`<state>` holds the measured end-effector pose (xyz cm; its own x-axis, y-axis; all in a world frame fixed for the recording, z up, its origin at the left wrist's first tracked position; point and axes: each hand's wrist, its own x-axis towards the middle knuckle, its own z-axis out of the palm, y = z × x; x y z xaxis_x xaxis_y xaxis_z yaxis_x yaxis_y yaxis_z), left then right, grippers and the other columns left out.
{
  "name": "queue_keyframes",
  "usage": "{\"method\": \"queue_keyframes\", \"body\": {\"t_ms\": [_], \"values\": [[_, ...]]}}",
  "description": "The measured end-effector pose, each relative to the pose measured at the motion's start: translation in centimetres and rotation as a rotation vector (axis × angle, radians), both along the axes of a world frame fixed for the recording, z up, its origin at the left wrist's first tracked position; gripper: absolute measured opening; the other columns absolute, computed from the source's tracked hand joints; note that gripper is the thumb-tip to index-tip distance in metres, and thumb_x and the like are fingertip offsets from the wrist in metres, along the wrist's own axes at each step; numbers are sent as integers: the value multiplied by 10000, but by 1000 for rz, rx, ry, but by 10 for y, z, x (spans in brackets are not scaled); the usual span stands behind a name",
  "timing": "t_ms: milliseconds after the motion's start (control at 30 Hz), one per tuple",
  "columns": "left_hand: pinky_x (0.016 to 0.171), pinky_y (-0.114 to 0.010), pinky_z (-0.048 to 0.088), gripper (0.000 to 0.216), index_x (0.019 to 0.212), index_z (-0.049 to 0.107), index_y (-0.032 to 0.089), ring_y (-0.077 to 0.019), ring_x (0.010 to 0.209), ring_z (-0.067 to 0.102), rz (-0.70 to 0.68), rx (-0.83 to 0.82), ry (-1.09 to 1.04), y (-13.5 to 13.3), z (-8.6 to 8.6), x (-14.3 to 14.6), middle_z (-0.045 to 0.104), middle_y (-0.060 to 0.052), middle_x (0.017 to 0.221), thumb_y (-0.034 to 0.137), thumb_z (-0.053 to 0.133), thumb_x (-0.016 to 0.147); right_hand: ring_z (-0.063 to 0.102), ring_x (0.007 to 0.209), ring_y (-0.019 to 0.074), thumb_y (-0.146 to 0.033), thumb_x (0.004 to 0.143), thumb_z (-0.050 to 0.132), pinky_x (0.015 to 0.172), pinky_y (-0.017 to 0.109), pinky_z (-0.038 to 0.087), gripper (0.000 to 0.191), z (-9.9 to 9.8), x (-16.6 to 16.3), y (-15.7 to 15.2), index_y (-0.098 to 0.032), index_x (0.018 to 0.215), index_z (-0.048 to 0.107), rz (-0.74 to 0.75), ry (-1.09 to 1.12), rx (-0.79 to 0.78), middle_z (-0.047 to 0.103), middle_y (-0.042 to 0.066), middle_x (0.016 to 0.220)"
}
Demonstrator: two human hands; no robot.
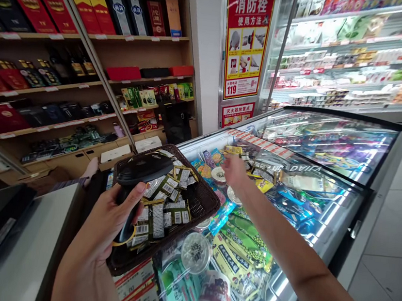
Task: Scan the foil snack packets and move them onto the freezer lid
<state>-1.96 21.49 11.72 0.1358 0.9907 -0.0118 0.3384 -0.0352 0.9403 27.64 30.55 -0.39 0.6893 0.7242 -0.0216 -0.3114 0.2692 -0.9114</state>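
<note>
"Black scanner (143,167): secure?"
"Gripped in the left hand (110,220), above packets (156,218) in the basket (204,200), by the freezer's (384,175) left edge. Dipping it could knock some out."
"Right hand (234,170)?"
"Reaching far among cups (196,252); grip, can't tell."

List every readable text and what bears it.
"消防栓 使用方法": upper red rectangular sign
"火警电话 119": same sign
"灭火器放置点": lower red rectangular sign
Too small or blurred: print on gold-edged dark packets, white shelf tags
</note>
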Motion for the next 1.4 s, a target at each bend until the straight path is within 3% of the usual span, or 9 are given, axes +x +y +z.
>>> {"method": "queue_keyframes", "body": {"t_ms": [67, 167, 267, 433, 567, 700, 967, 1200, 1400], "values": [[427, -180, 311, 532, 752, 543, 202, -92, 469, 444, -3, 3, 8, 0, -1, 0, 540, 49, 498, 709, 686, 683, 620, 946, 169, -308, 824, 636, 828, 306, 534, 215, 6, -35, -12, -208, 1014, 628, 295, -287, 49, 642, 38, 996], [412, -176, 291, 510, 758, 546, 204, -88, 449, 426, -8, 28, 3, -1, -1, 3, 522, 61, 485, 693, 678, 698, 448, 1327, 247, -480, 913, 574, 1058, 401, 407, 342, 9, -76, -34, -265, 1162, 663, 677, -832, 125, 511, 82, 1395], [400, -181, 287, 497, 772, 555, 207, -90, 438, 415, -1, 54, -16, -4, 0, 6, 514, 68, 484, 678, 686, 686, 278, 1451, 285, -530, 967, 473, 1142, 472, 279, 410, 5, -94, -45, -287, 1247, 647, 873, -1099, 102, 426, 100, 1490], [428, -190, 300, 462, 782, 540, 203, -95, 459, 424, -51, 37, -1, -4, 1, 5, 519, 63, 491, 642, 674, 728, 624, 976, 196, -356, 883, 636, 917, 365, 480, 183, -9, -101, -37, -179, 920, 662, 731, -813, 53, 663, 69, 975], [439, -196, 299, 456, 781, 532, 212, -102, 474, 431, -66, 22, 14, -2, 0, 2, 523, 61, 504, 640, 681, 726, 588, 669, 127, -218, 706, 764, 673, 272, 513, 275, -12, -99, -30, -199, 903, 574, 708, -438, -18, 585, -46, 708], [438, -192, 296, 501, 771, 527, 228, -102, 475, 408, -75, -16, 35, -2, 1, 3, 508, 69, 483, 699, 677, 688, 530, 571, 97, -239, 767, 690, 575, 233, 479, 158, 4, -77, -28, -189, 730, 545, 640, -449, -28, 528, -52, 663], [406, -188, 319, 540, 770, 549, 234, -90, 457, 390, -115, -14, 75, -2, -1, 5, 508, 74, 514, 741, 682, 641, 572, 515, 113, -245, 856, 559, 467, 211, 422, 156, 45, -26, -32, -201, 733, 474, 365, -402, -67, 491, -53, 605], [395, -192, 307, 552, 665, 498, 227, -99, 454, 401, -156, 43, 64, -2, 2, 13, 504, 51, 493, 757, 651, 663, 532, 497, 106, -257, 827, 562, 424, 209, 417, 130, 54, -22, -37, -203, 731, 494, 328, -411, -109, 510, -40, 617], [409, -188, 281, 461, 784, 588, 216, -94, 463, 384, -176, 62, 76, -9, 6, 31, 486, 57, 508, 668, 653, 725, 530, 512, 116, -278, 802, 585, 437, 222, 439, 147, 55, -20, -36, -206, 712, 494, 328, -363, -95, 509, -31, 600]]}}
